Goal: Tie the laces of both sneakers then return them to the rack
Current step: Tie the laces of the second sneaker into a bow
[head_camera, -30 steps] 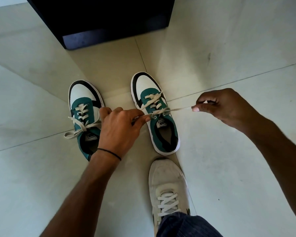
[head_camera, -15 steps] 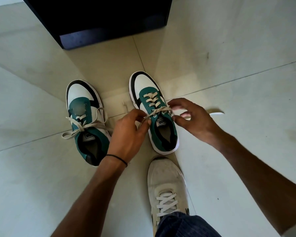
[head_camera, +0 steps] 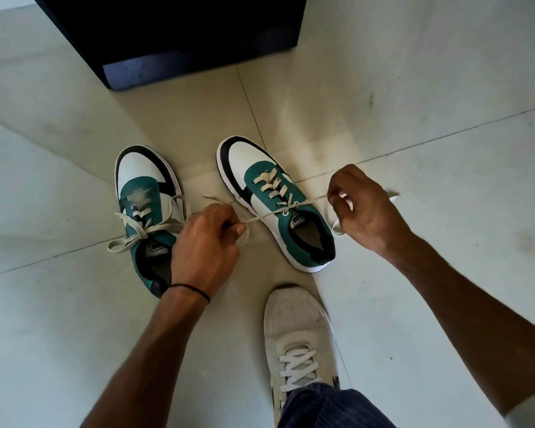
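Both hands (head_camera: 206,239) (head_camera: 363,211) pull the right sneaker's lace (head_camera: 286,208) taut between them.

Glossy tile floor (head_camera: 430,72), flat cloth laces (head_camera: 269,213).

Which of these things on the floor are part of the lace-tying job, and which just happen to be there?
Part of the job:
- right green sneaker, its lace pulled taut
- left green sneaker, already in a bow
- left hand and right hand, each pinching a lace end

Just there:
- worn white shoe
- dark cabinet
- tiled floor
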